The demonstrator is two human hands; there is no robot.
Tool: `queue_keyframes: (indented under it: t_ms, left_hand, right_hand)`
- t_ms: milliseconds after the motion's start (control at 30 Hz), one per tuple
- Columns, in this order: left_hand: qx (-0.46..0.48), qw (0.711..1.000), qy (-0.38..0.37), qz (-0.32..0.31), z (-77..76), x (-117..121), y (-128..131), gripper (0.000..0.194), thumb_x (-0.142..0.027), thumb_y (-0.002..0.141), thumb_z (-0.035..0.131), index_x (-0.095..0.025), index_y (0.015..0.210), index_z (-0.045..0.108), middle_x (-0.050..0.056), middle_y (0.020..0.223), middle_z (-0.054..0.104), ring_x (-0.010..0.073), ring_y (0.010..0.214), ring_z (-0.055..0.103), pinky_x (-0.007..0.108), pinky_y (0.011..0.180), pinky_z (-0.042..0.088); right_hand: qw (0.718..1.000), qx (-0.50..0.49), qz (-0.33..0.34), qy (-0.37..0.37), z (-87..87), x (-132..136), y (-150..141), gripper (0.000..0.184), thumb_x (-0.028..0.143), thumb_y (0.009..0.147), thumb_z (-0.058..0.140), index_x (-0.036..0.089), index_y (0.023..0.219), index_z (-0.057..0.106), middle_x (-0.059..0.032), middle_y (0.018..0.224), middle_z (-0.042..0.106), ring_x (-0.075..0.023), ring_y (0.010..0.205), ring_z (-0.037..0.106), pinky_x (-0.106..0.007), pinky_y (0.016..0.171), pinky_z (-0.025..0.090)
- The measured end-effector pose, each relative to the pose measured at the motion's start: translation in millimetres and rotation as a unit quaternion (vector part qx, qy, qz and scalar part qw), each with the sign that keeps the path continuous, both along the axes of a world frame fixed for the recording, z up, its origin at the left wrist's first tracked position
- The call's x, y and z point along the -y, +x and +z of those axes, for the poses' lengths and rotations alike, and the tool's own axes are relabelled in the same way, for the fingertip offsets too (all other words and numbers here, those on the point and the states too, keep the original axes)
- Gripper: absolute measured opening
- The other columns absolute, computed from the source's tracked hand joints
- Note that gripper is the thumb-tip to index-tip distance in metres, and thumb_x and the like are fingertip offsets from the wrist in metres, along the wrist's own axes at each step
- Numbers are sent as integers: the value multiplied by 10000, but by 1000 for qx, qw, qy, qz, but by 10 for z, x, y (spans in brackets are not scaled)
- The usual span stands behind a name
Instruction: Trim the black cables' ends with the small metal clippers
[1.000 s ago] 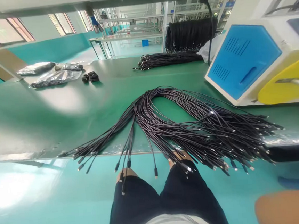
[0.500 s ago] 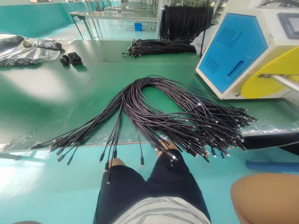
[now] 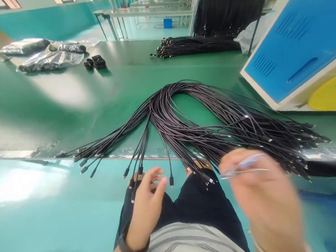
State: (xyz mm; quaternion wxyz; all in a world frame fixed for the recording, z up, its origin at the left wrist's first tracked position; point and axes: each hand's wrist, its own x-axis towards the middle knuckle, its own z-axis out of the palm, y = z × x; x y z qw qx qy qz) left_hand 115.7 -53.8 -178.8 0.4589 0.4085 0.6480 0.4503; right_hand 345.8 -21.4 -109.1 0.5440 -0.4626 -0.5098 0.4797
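A big bundle of black cables with small plugs lies in an arch on the green table, its ends hanging over the front edge. My left hand, with a dark band on the wrist, is over my lap just below a few hanging plugs. Its fingers are loosely curled and apart, with nothing visible in them. To the right, my right hand is blurred in front of the bundle. It pinches a thin, shiny, clear-and-bluish thing whose kind I cannot make out.
A white machine with a blue panel and a yellow disc stands at right. Another cable bundle lies at the back. Plastic-wrapped packs and small black coils sit at back left.
Both hands have come into view from below, the right one with the thin shiny thing. The view has turned, so the table and machine appear shifted right. The cables lie as before.
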Motion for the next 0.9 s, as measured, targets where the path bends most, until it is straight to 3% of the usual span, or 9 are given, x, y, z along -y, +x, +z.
queue_keyframes:
  t_ms: [100, 200, 367, 567, 767, 900]
  left_hand:
    - [74, 994, -59, -50, -170, -57, 117, 387, -435, 841, 643, -180, 1132, 648, 108, 1068, 718, 231, 927, 681, 331, 775, 549]
    - [131, 984, -82, -89, -125, -73, 145, 295, -406, 854, 630, -146, 981, 686, 80, 860, 742, 177, 698, 671, 283, 637, 538]
    - [192, 972, -80, -108, 117, -110, 169, 219, -340, 865, 630, -125, 881, 666, 79, 796, 745, 129, 583, 633, 235, 549, 510]
    - [205, 976, -25, -76, 255, -71, 202, 152, -261, 887, 621, -158, 870, 731, 51, 783, 758, 141, 632, 682, 241, 617, 568]
    - [121, 988, -6, -96, 323, -112, 168, 154, -239, 904, 606, -213, 876, 754, 1, 795, 766, 127, 677, 709, 199, 664, 583]
    - [69, 990, 6, -119, 366, -152, 137, 153, -222, 902, 605, -216, 861, 752, -12, 757, 766, 129, 675, 717, 185, 660, 578]
  right_hand:
    - [993, -10, 60, -105, -344, -52, -371, 138, 276, 776, 770, 210, 891, 729, -45, 844, 734, -190, 747, 687, -297, 661, 571]
    - [985, -19, 63, -162, -507, 23, -552, 157, 243, 792, 751, 214, 943, 722, -49, 905, 749, -206, 837, 707, -310, 740, 576]
    - [980, -79, 46, -179, -445, 42, -622, 198, 266, 834, 722, 240, 1024, 673, -45, 1023, 745, -214, 979, 697, -353, 877, 550]
    - [963, -183, 53, -189, -398, -62, -703, 111, 320, 855, 700, 254, 934, 659, -20, 939, 754, -217, 940, 712, -371, 829, 575]
    - [949, -219, 72, -213, -320, -123, -695, 81, 264, 860, 705, 241, 935, 684, -48, 932, 769, -211, 917, 714, -313, 747, 595]
    - [950, -212, 86, -213, -299, -128, -696, 53, 238, 877, 686, 233, 930, 691, -48, 948, 762, -165, 793, 705, -271, 676, 592]
